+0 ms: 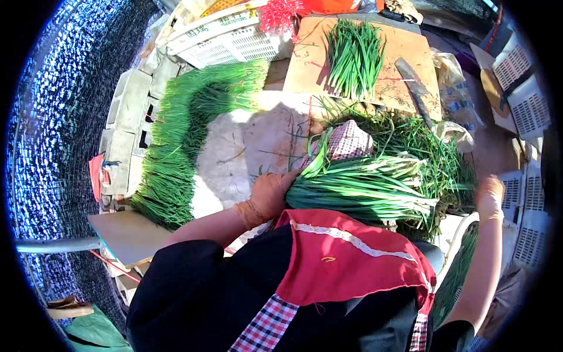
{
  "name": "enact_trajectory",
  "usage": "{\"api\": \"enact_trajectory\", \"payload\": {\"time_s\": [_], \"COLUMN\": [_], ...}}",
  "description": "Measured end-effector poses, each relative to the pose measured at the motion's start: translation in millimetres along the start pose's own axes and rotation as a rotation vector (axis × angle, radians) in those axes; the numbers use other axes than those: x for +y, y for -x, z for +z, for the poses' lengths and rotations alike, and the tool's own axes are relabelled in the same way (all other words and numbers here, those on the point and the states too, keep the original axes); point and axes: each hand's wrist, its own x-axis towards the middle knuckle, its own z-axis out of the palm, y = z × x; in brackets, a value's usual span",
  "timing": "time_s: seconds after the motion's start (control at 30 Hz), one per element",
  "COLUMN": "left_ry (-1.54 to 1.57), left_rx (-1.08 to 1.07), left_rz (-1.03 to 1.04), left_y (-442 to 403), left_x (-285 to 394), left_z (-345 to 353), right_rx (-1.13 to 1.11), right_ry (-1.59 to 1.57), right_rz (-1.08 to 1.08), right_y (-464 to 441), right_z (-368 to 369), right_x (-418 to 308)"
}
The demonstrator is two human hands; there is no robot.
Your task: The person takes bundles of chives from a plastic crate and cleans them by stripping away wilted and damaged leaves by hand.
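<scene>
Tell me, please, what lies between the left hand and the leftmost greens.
In the head view, a pale sheet separates the left hand from those greens.

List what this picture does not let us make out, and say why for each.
Head view: most fingertips of the person's left hand, hidden by the bunch of long green leaves.
Head view: whether the person's right hand holds anything; it is blurred.
Head view: full outlines of the white slotted plastic crates at far right, cut off by the dark round edge.
</scene>
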Motion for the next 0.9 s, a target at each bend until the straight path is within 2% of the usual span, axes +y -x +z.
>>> {"api": "enact_trajectory", "payload": {"time_s": [0.07, 0.13, 0.2, 0.27, 0.33, 0.37, 0.5, 0.53, 0.6, 0.67, 0.77, 0.8, 0.9], "left_ry": [0.047, 0.034, 0.052, 0.067, -0.011, -0.012, 0.065, 0.102, 0.118, 0.138, 0.162, 0.128, 0.071], "left_rx": [0.01, 0.015, 0.002, -0.002, -0.086, -0.084, -0.042, -0.002, 0.046, 0.093, 0.101, 0.076, -0.013], "left_rz": [0.038, 0.079, 0.08, 0.07, 0.015, 0.009, 0.073, 0.113, 0.139, 0.164, 0.183, 0.164, 0.128], "left_y": [-4.2, -2.9, -5.6, -7.4, -6.2, -5.6, -8.8, -9.9, -10.1, -10.2, -10.0, -10.2, -9.1], "left_x": [-3.6, -3.6, 1.4, 6.3, 8.5, 7.9, 3.5, 1.7, 0.3, 0.1, -2.9, -4.3, -6.1], "left_z": [-2.0, 0.2, -5.4, -11.3, -14.8, -16.3, -12.4, -10.4, -8.6, -5.6, -4.2, -3.0, -1.9], "right_rx": [0.114, 0.274, 0.297, 0.219, 0.186, 0.29, 0.315, 0.339, 0.354, 0.4, 0.337, 0.154, 0.166], "right_ry": [0.203, -0.57, -0.334, -0.254, -0.081, -0.21, -0.166, -0.306, -0.265, -0.361, -0.422, -0.325, -0.453], "right_rz": [-0.11, -0.579, -1.157, -1.293, -1.275, -1.316, -1.27, -1.256, -1.197, -1.167, -1.078, -0.995, -1.045], "right_y": [38.6, 38.0, 58.2, 67.2, 73.2, 73.9, 85.2, 88.8, 94.6, 86.2, 78.7, 77.0, 81.0], "right_z": [-45.4, -24.3, -46.7, -38.3, -38.8, -36.4, -55.7, -62.6, -84.1, -87.4, -77.6, -82.0, -72.0], "right_x": [-42.9, -86.8, -165.1, -207.5, -221.3, -221.8, -221.6, -219.8, -212.9, -192.9, -165.6, -157.8, -149.1]}}
